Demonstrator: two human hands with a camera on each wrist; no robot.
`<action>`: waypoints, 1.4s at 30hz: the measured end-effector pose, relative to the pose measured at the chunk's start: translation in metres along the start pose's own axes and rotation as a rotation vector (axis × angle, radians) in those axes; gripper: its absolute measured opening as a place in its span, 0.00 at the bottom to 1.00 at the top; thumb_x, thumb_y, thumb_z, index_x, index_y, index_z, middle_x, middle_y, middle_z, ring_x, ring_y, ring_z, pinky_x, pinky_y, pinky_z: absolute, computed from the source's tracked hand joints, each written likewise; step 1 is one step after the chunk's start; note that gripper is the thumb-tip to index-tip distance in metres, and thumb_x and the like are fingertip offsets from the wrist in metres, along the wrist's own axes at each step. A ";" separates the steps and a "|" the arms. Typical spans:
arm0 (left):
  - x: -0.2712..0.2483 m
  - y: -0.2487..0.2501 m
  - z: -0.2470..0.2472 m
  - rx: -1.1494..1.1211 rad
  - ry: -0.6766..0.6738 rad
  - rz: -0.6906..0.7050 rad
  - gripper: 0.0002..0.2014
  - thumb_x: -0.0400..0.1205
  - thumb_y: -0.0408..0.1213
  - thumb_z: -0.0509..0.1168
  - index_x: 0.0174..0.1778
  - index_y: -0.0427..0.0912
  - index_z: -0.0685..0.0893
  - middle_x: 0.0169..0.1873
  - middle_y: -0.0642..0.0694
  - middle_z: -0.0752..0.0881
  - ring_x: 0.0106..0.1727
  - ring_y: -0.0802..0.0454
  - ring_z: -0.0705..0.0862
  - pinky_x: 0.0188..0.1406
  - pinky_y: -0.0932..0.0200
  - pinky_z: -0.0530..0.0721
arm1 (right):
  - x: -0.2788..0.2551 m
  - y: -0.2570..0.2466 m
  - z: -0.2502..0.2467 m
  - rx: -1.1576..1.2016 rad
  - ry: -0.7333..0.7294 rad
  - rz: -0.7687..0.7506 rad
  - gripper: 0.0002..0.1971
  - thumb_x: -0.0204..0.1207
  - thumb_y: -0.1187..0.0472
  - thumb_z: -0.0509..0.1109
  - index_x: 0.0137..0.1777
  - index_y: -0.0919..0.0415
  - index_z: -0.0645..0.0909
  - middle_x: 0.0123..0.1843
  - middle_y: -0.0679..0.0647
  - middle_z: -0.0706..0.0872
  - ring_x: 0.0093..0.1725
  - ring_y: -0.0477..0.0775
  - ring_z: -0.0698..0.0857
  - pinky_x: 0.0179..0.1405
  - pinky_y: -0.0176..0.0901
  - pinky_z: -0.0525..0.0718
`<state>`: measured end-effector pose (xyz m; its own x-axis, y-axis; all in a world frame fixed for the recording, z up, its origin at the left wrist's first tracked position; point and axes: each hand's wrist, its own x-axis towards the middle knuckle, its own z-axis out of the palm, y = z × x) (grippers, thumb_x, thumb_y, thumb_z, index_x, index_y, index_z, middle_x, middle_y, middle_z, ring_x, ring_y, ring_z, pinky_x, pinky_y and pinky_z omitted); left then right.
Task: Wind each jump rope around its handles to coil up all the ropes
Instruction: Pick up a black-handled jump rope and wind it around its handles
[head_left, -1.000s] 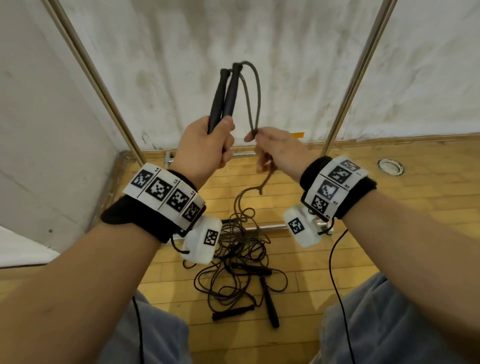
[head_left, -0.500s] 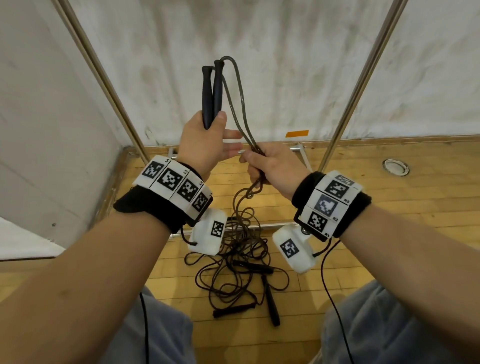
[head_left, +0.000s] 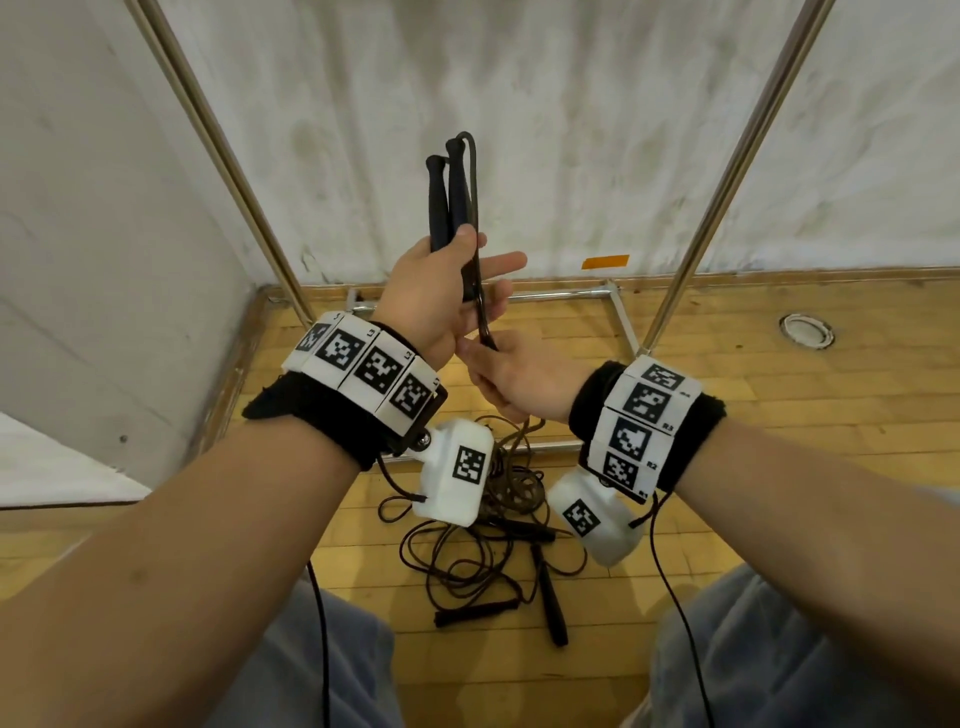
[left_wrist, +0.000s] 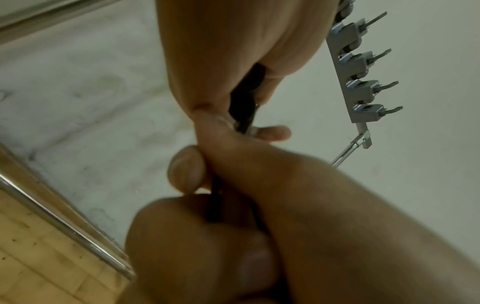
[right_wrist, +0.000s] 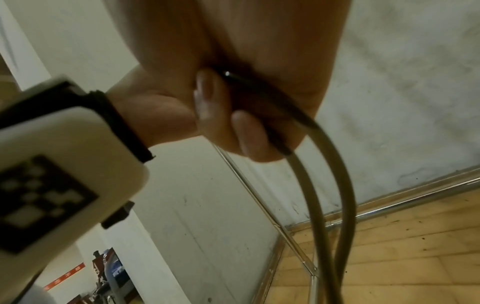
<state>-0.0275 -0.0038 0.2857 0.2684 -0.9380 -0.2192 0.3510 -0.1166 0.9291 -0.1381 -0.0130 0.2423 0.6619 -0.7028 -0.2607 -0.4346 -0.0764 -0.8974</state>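
wooden floor (head_left: 779, 415), stained white wall (head_left: 571, 130), metal frame poles (head_left: 727, 171)

Two handles in hand, three on the floor

My left hand (head_left: 431, 306) holds two slim black plastic jump-rope handles (head_left: 447, 202) side by side, and my right hand (head_left: 519, 379) grips two strands of dark rubbery cord (right_wrist: 324, 185). In the tangled pile of dark ropes (head_left: 467, 561) on the wooden floor I count three more black handles (head_left: 477, 611); its cords are too knotted to count. There are two slanted metal poles (head_left: 218, 135), one orange tape strip (head_left: 605, 262) and one round metal floor fitting (head_left: 807, 330).
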 end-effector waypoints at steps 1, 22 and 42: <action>0.000 0.000 -0.001 0.000 0.009 0.005 0.09 0.88 0.43 0.57 0.52 0.40 0.77 0.34 0.46 0.90 0.24 0.54 0.82 0.26 0.60 0.82 | 0.001 0.000 0.000 0.011 -0.013 0.009 0.21 0.85 0.49 0.54 0.32 0.58 0.68 0.21 0.49 0.67 0.18 0.48 0.62 0.19 0.38 0.63; 0.031 0.009 -0.049 0.560 0.553 0.369 0.11 0.85 0.43 0.59 0.58 0.41 0.79 0.47 0.39 0.85 0.46 0.39 0.83 0.44 0.47 0.84 | -0.003 0.022 -0.023 -0.304 0.146 -0.116 0.21 0.83 0.43 0.55 0.32 0.51 0.77 0.27 0.47 0.73 0.24 0.45 0.71 0.29 0.40 0.68; 0.004 -0.042 -0.025 1.654 -0.360 0.187 0.08 0.83 0.47 0.61 0.54 0.51 0.80 0.37 0.51 0.83 0.39 0.52 0.81 0.37 0.57 0.78 | -0.003 0.006 -0.075 -0.616 0.575 -0.350 0.13 0.82 0.46 0.60 0.41 0.51 0.78 0.29 0.42 0.77 0.31 0.42 0.76 0.29 0.34 0.68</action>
<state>-0.0193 0.0053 0.2381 -0.0882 -0.9712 -0.2213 -0.9603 0.0239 0.2779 -0.1880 -0.0641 0.2645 0.4828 -0.8001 0.3560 -0.6250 -0.5996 -0.4999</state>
